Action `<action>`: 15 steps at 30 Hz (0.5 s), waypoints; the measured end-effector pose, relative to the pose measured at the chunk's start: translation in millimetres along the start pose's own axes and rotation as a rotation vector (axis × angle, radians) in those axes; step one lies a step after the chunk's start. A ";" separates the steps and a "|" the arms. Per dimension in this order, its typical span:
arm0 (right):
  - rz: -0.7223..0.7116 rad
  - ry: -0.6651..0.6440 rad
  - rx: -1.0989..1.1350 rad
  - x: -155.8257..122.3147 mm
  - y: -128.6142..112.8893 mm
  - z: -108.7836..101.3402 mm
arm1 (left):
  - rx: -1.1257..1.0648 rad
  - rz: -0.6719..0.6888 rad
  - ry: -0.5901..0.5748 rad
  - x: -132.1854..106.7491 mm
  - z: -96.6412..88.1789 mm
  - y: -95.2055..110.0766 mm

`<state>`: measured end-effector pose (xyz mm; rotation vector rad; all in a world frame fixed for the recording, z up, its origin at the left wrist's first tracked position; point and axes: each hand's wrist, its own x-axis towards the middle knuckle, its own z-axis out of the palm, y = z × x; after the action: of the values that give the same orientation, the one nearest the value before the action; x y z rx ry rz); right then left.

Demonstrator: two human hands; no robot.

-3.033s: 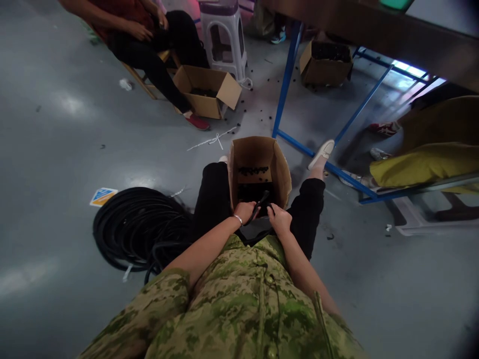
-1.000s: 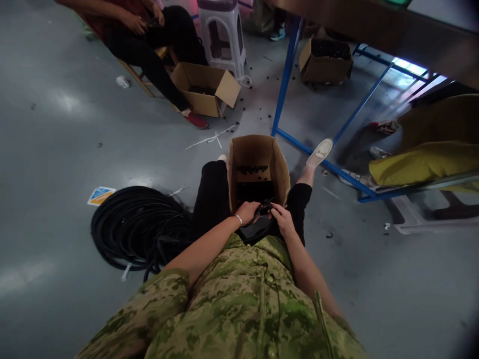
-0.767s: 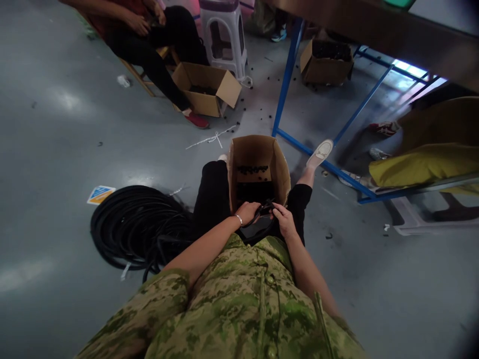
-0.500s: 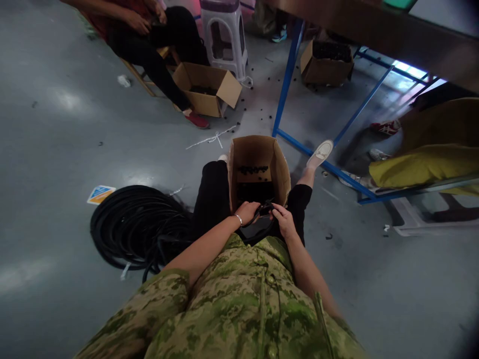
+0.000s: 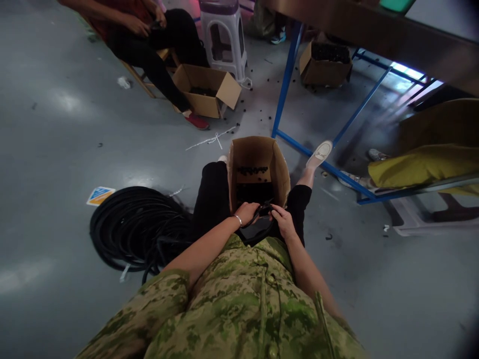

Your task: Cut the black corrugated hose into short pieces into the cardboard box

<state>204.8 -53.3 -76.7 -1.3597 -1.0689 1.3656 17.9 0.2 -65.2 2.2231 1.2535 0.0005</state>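
I sit with an open cardboard box between my knees; small black pieces lie inside it. My left hand is closed on a black hose end at the box's near edge. My right hand is closed too, pinching a small black part against that hose end. The two hands nearly touch. A dark loop of hose rests on my lap below them.
A big coil of black hose lies on the floor to my left. Another person sits at the back left beside an open box. A white stool, a blue table frame, another box and yellow cloth stand around.
My right hand has shifted slightly inward to meet the hose end, which pointed up over the box three seconds ago. Over the last second the hands have hardly moved.
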 end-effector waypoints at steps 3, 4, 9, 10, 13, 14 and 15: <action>-0.020 -0.007 -0.067 0.8 2.9 0.4 | 0.021 -0.013 -0.010 -0.5 0.7 -0.4; -0.033 -0.009 -0.107 1.2 3.7 0.8 | 0.031 -0.020 -0.017 -0.8 0.8 -0.7; -0.165 -0.006 -0.334 3.4 8.0 3.1 | 0.094 -0.030 -0.027 -3.0 -0.6 -2.5; -0.187 -0.005 -0.369 3.9 9.2 3.3 | 0.104 -0.026 -0.028 -3.5 -0.8 -2.7; -0.221 -0.001 -0.439 5.6 13.5 3.6 | 0.117 -0.024 -0.027 -4.4 0.1 -3.3; -0.224 0.000 -0.452 6.2 15.0 3.7 | 0.115 -0.023 -0.021 -4.5 0.9 -3.5; -0.224 0.002 -0.462 6.8 16.5 3.7 | 0.112 -0.023 -0.014 -4.6 1.9 -3.9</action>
<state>200.8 -50.2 -94.2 -1.5066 -1.5507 0.9875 12.7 -2.7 -67.4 2.2993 1.3009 -0.0962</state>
